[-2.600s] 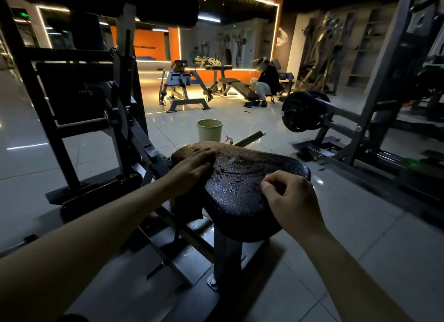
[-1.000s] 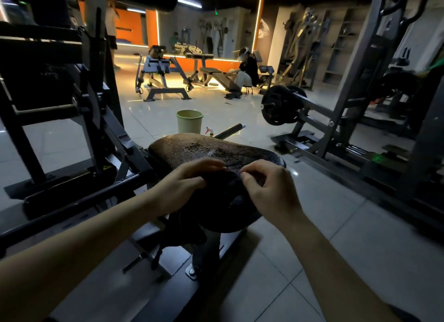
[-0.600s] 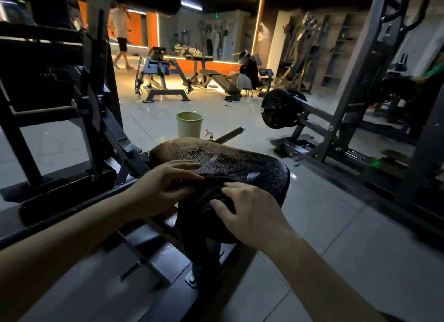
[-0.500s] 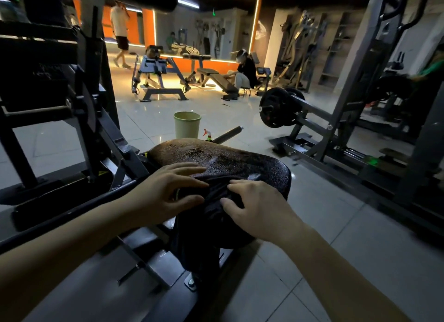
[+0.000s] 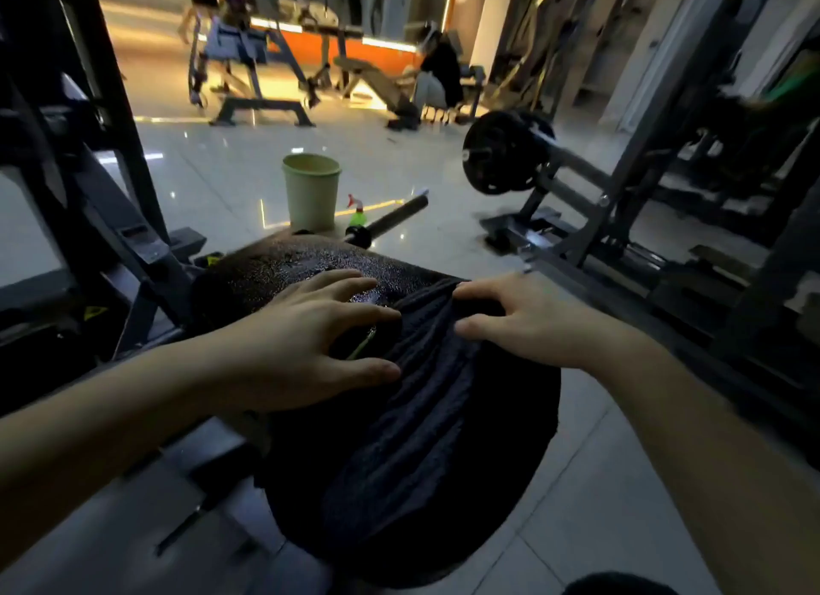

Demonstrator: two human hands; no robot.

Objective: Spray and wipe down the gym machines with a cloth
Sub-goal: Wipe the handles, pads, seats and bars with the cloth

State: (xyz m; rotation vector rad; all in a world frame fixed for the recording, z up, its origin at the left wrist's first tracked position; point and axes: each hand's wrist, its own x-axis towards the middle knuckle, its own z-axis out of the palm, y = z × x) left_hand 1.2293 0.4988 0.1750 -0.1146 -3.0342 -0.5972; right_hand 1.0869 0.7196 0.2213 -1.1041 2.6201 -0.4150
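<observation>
Head view, centre frame:
- left hand lying spread and flat on black padded machine seat, thumb touching edge of dark ribbed cloth
- right hand pressing cloth top with fingers apart, nothing clenched
- cloth draping over seat's near half

Progress, by my reckoning: seat already sprayed, droplets glistening on far half; wiping barely beginning, frame and other machines remaining.

Upper centre: pale green plastic bucket, green spray bottle with red trigger and steel bar sitting on floor beyond seat, out of wiping path. Seated person further back.
</observation>
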